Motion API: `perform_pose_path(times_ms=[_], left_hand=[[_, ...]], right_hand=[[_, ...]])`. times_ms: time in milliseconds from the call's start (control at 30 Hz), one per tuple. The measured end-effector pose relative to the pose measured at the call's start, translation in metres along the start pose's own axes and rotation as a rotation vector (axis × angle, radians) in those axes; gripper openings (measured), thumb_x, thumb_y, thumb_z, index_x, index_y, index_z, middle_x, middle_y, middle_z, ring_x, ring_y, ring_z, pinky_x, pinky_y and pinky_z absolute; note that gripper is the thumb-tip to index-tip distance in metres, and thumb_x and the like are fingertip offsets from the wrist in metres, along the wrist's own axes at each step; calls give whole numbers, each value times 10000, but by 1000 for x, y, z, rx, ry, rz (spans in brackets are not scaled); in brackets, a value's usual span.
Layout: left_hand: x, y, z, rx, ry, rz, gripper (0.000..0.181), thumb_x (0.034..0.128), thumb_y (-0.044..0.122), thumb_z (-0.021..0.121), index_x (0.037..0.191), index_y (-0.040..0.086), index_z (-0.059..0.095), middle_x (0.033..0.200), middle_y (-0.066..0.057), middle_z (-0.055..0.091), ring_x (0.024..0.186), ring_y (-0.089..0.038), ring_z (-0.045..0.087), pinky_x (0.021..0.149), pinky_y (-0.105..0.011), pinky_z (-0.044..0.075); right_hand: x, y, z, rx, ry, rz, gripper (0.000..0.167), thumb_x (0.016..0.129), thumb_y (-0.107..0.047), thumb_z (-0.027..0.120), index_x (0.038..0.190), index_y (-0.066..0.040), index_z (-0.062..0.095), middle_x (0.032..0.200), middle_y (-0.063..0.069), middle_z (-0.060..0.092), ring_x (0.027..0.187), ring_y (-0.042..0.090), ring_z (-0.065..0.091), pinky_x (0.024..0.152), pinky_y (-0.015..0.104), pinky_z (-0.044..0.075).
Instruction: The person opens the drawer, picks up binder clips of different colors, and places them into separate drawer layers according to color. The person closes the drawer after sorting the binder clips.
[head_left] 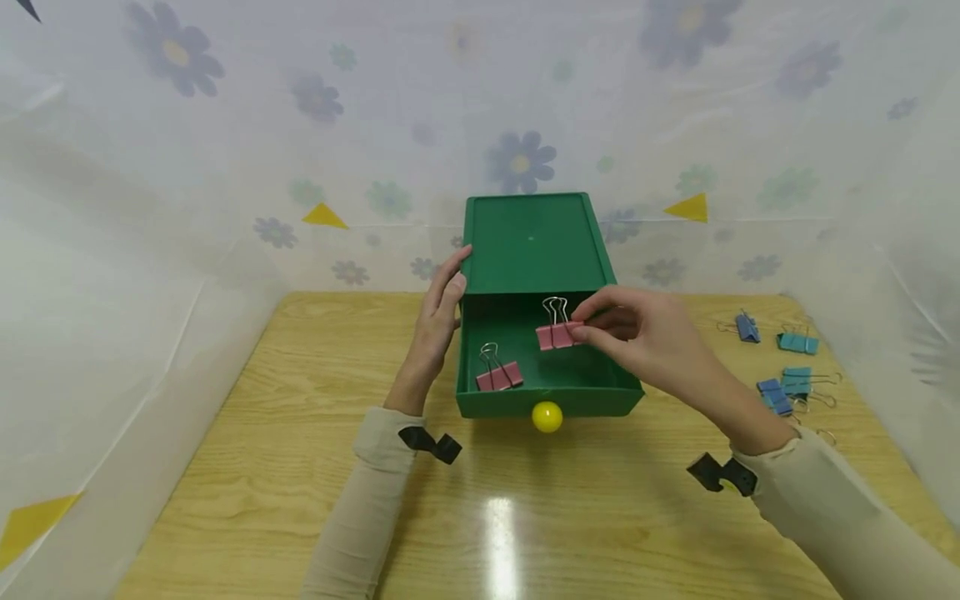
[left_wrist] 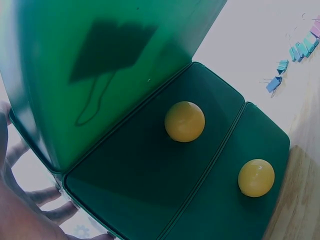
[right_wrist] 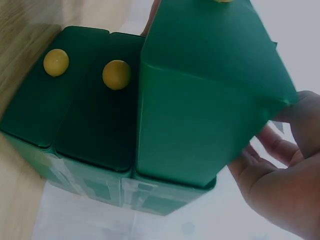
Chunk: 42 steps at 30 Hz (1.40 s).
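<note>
One pink binder clip [head_left: 553, 336] with two silvery wire loops sticking up is pinched by the right hand [head_left: 645, 333], thumb and fingers closed on its right end. It's over the floor of an open green plastic drawer [head_left: 551, 403], can't tell how high. Body's a bit tilted, fingertips covering one corner. A second, duskier pink binder clip [head_left: 499, 377] leans at the drawer's front left. Left hand [head_left: 435, 321] has fairly straight fingers against the green plastic cabinet [head_left: 532, 242], gripping nothing.

Binder clip [head_left: 499, 377] inside drawer [head_left: 498, 405], loose clips [head_left: 797, 380] right of cabinet [head_left: 532, 246], cabinet on table [head_left: 315, 467]
</note>
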<state>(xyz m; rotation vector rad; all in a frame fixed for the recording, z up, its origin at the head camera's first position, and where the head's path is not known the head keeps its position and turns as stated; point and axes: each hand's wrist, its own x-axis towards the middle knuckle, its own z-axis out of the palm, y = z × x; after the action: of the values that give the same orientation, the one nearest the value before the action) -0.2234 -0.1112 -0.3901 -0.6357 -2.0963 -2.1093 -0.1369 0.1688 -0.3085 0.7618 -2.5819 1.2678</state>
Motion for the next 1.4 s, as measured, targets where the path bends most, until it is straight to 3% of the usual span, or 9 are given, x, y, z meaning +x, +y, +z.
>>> perform_pose_path(times_ms=[333, 600, 733, 1033, 1400], left_hand=[[0, 1, 1, 3, 11, -15, 499, 1091, 388, 396, 1586, 326, 402, 1638, 74, 301, 1439, -261, 384, 1017, -699, 401], [0, 1, 1, -8, 2, -20, 516, 1103, 300, 378, 1617, 253, 355, 1672, 8, 250, 1477, -303, 331, 1024, -735, 364], [1, 1, 1, -10, 6, -23, 508, 1102, 334, 384, 1608, 282, 370, 1665, 35, 263, 1471, -292, 346, 1039, -729, 355], [0, 1, 0, -7, 10, -28, 503, 1088, 418, 407, 1585, 338, 401, 1642, 74, 298, 1450, -281, 374, 1040, -732, 352], [0, 1, 0, -13, 11, -43, 508, 1096, 376, 392, 1599, 306, 382, 1659, 56, 273, 1477, -279, 334, 1063, -741, 311]], right_hand=[[21, -4, 16, -82, -82, 72, 76, 943, -113, 759, 1008, -98, 723, 969, 11, 724, 845, 135, 718, 761, 334, 589], [32, -8, 27, -77, -108, 98, 72, 941, -126, 763, 996, -101, 724, 983, 16, 727, 858, 143, 719, 780, 372, 590], [37, -9, 34, -57, -132, 84, 71, 938, -126, 766, 986, -98, 721, 979, 18, 724, 857, 147, 722, 771, 367, 591], [41, -5, 45, -8, -189, 97, 62, 924, -78, 771, 961, -82, 721, 937, 14, 730, 820, 135, 722, 739, 350, 583], [43, -7, 48, -52, -274, 113, 50, 939, -86, 753, 978, -86, 723, 950, 26, 721, 849, 163, 717, 797, 387, 583]])
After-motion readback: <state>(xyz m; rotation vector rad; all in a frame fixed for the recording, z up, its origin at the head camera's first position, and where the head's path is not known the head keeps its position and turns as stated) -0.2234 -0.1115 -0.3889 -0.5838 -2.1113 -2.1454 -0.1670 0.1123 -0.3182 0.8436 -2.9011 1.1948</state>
